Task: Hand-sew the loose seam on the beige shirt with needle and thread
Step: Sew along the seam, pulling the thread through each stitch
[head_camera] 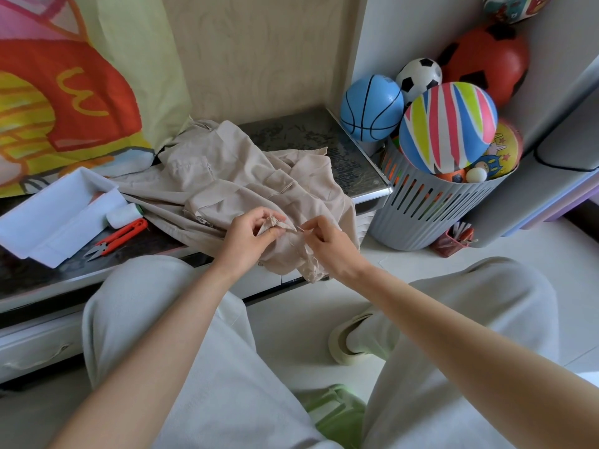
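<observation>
The beige shirt (227,176) lies crumpled on the low dark table (308,137), one part hanging over the front edge. My left hand (249,238) pinches a folded bit of the shirt's frayed seam at that edge. Right beside it, my right hand (324,241) pinches a thin needle (299,229) whose tip meets the fabric. The thread is too fine to follow.
A white plastic tray (55,215), a white thread spool (124,215) and orange thread snips (120,236) lie on the table's left. A grey slotted basket (431,209) full of balls stands on the floor to the right. My knees sit below the table's edge.
</observation>
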A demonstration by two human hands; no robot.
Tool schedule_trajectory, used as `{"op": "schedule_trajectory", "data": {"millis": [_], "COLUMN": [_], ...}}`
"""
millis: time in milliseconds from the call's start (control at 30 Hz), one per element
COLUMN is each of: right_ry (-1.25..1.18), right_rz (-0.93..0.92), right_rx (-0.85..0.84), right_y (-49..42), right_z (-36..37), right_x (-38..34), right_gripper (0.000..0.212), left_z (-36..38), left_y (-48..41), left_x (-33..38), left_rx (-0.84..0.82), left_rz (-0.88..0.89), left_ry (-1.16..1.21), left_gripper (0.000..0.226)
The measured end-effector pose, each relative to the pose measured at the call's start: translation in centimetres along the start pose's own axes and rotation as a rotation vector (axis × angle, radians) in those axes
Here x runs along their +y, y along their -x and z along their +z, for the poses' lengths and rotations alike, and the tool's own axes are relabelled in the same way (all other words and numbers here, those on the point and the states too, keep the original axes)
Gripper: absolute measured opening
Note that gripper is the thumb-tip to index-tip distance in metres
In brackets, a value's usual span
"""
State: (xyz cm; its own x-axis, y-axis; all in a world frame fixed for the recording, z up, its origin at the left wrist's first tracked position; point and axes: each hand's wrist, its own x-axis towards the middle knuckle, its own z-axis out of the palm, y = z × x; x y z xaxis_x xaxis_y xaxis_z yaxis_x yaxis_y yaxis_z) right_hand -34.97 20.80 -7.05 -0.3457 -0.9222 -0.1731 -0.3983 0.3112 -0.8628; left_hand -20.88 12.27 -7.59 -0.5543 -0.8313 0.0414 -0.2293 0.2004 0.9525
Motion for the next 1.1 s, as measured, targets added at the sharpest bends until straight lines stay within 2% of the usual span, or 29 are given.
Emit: {"op": "schedule_trajectory", "data": {"millis": [167, 267, 400, 500, 700, 767, 833, 900, 1033, 1100], "right_ry": [0.069, 0.106, 0.126, 0.132, 0.108, 0.101, 0.099, 0.107, 0.116, 0.119], "right_rz": [-0.063, -0.072, -0.06, -0.063, -0.09, -0.098, -0.097, -0.099, -0.101, -0.101], "right_rx": [-0.104, -0.055, -0.001, 0.008, 0.005, -0.001, -0.01, -0.02, -0.008, -0.013], "right_y": [-0.1, -0.3, -0.4, -0.4, -0.4, -0.5, -0.5, -0.6, -0.8, -0.8], "right_z": [0.2, 0.4, 0.5, 0.7, 0.8, 0.7, 0.6, 0.4, 0.2, 0.1], "right_x": [0.2, 0.3, 0.4, 0.7, 0.8, 0.5, 0.3, 0.4, 0.6, 0.4], "right_gripper": [0.034, 0.038, 0.035, 0.039, 0.038, 0.042, 0.043, 0.039, 0.032, 0.025], "left_z": [0.1, -0.1, -0.5, -0.8, -0.9, -1.0, -1.0, -0.8, -0.9, -1.0], "left_y": [0.1, 0.1, 0.3, 0.2, 0.2, 0.0, -0.1, 0.0, 0.1, 0.0], "left_x": [0.1, -0.3, -0.4, -0.8, -1.2, -1.1, -0.6, -0.2, -0.2, -0.1], "left_rx": [0.012, 0.065, 0.109, 0.075, 0.043, 0.046, 0.051, 0.058, 0.046, 0.057], "left_rz": [-0.04, -0.019, -0.018, -0.08, -0.24, -0.23, -0.205, -0.179, -0.109, -0.097], "left_ry": [0.019, -0.09, -0.132, -0.126, -0.211, -0.145, -0.055, -0.002, 0.092, 0.135], "left_gripper": [0.024, 0.031, 0.022, 0.025, 0.047, 0.047, 0.038, 0.032, 0.038, 0.025]}}
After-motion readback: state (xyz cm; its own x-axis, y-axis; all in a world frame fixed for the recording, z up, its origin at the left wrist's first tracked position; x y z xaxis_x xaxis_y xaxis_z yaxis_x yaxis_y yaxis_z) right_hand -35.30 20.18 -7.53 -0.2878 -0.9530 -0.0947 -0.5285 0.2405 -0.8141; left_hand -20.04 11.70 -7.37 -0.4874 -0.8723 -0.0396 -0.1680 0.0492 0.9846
